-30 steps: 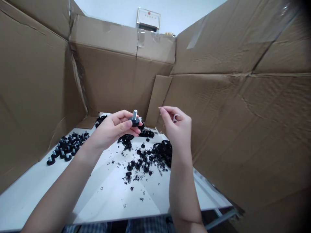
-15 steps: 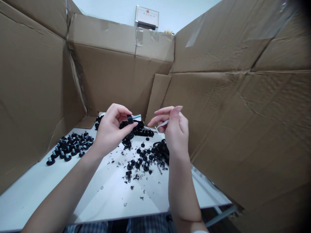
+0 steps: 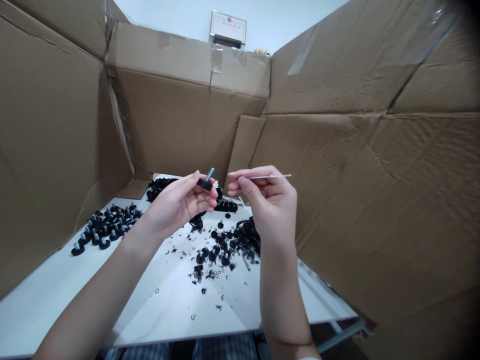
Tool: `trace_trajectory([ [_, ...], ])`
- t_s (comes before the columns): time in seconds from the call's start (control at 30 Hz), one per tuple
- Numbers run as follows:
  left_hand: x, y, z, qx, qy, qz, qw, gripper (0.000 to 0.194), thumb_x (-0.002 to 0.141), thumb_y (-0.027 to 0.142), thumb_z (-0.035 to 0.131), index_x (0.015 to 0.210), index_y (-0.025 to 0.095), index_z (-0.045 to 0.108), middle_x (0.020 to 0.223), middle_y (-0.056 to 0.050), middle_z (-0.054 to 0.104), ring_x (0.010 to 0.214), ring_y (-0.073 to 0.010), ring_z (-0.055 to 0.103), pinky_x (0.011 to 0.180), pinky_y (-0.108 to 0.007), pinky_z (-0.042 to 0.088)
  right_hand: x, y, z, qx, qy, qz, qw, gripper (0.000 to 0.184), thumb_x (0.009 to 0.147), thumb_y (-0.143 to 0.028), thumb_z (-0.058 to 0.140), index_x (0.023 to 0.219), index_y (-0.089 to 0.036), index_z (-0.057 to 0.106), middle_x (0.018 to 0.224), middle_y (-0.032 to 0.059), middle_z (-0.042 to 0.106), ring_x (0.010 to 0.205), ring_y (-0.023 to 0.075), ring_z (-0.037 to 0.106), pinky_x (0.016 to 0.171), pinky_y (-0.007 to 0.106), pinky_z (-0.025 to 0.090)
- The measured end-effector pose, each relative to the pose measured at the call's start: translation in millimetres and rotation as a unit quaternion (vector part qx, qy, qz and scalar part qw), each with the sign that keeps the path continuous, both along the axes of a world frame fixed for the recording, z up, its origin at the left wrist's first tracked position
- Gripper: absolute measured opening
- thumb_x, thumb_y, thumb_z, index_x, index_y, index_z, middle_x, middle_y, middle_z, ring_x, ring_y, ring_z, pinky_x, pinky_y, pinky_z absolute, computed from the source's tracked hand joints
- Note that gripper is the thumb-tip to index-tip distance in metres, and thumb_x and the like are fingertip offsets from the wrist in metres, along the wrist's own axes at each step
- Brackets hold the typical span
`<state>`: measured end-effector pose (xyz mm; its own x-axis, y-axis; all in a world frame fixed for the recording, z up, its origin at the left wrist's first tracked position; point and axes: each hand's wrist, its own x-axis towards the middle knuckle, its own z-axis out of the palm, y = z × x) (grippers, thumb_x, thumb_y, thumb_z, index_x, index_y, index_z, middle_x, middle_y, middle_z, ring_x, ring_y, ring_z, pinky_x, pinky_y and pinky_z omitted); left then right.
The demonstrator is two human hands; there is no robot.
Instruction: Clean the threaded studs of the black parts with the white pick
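My left hand (image 3: 183, 202) is closed round a small black foot with a metal threaded stud (image 3: 206, 180), held above the white table (image 3: 48, 295); the stud points up and to the right. My right hand (image 3: 268, 200) pinches a thin white tool (image 3: 270, 176) that lies level, its tip sticking out to the right past my fingers. The two hands are close together, fingertips a few centimetres apart. Under them lie several loose black feet (image 3: 215, 252) and small black trimmings.
A group of several black feet with studs (image 3: 105, 227) stands at the left of the table. More black parts (image 3: 161, 184) are heaped at the back. Tall cardboard walls (image 3: 375, 175) enclose the table on the left, back and right. A metal frame (image 3: 339, 337) shows at the lower right.
My right hand has turned the white tool from hanging down to lying level, pointing right. My left hand has tilted the black foot so its stud points up-right and moved slightly toward the right hand.
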<state>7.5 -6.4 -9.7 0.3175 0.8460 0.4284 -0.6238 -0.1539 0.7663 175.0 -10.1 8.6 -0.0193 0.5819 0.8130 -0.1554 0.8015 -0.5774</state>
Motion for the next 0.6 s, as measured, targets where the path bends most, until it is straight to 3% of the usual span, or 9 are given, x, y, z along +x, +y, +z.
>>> trace_trajectory([
  [0.13, 0, -4, 5.1, -0.059, -0.025, -0.084, 0.994, 0.039, 0.098, 0.024, 0.041, 0.083, 0.007, 0.072, 0.067, -0.008, 0.066, 0.06, -0.0101, 0.063, 0.057, -0.018, 0.054, -4, 0, -1.7, 0.015, -0.002, -0.016, 1.0, 0.007, 0.079, -0.014, 0.07, 0.075, -0.021, 0.068, 0.093, -0.0002, 0.068, 0.067, 0.0086, 0.067, 0.062, 0.025, 0.06],
  [0.3, -1, -9, 8.6, -0.064, -0.044, -0.122, 0.99, 0.029, 0.093, 0.02, 0.048, 0.082, 0.006, 0.072, 0.065, -0.006, 0.063, 0.056, -0.0078, 0.06, 0.053, -0.016, 0.051, -4, 2, -2.7, 0.034, 0.013, -0.035, 0.999, 0.005, 0.081, -0.018, 0.069, 0.079, -0.022, 0.071, 0.073, -0.004, 0.061, 0.054, 0.0049, 0.058, 0.05, 0.02, 0.052],
  [0.4, -1, -9, 5.4, -0.019, -0.014, -0.059, 0.998, 0.023, 0.09, 0.027, 0.057, 0.086, 0.009, 0.07, 0.071, -0.005, 0.065, 0.061, -0.009, 0.061, 0.056, -0.017, 0.052, -5, 1, -3.8, 0.018, 0.006, -0.008, 1.0, 0.013, 0.091, -0.026, 0.057, 0.091, -0.023, 0.07, 0.067, -0.0038, 0.065, 0.054, 0.0066, 0.061, 0.049, 0.02, 0.053],
  [0.47, 0, -8, 1.7, 0.04, 0.032, 0.031, 0.998, 0.016, 0.087, 0.029, 0.064, 0.092, 0.014, 0.068, 0.08, -0.004, 0.067, 0.066, -0.0102, 0.063, 0.061, -0.02, 0.054, -5, -1, -4.6, 0.008, -0.014, -0.004, 1.0, 0.014, 0.092, -0.029, 0.055, 0.094, -0.024, 0.068, 0.076, -0.0017, 0.07, 0.063, 0.0092, 0.066, 0.058, 0.024, 0.058],
  [0.6, 3, -8, -4.4, 0.165, 0.11, 0.216, 0.956, 0.026, 0.077, 0.018, 0.075, 0.099, 0.022, 0.062, 0.1, -0.002, 0.067, 0.085, -0.0128, 0.067, 0.081, -0.026, 0.057, -5, -3, -4.8, -0.009, -0.076, -0.038, 0.996, 0.008, 0.083, -0.025, 0.067, 0.091, -0.025, 0.066, 0.092, -0.0004, 0.073, 0.084, 0.0144, 0.07, 0.075, 0.032, 0.06],
])
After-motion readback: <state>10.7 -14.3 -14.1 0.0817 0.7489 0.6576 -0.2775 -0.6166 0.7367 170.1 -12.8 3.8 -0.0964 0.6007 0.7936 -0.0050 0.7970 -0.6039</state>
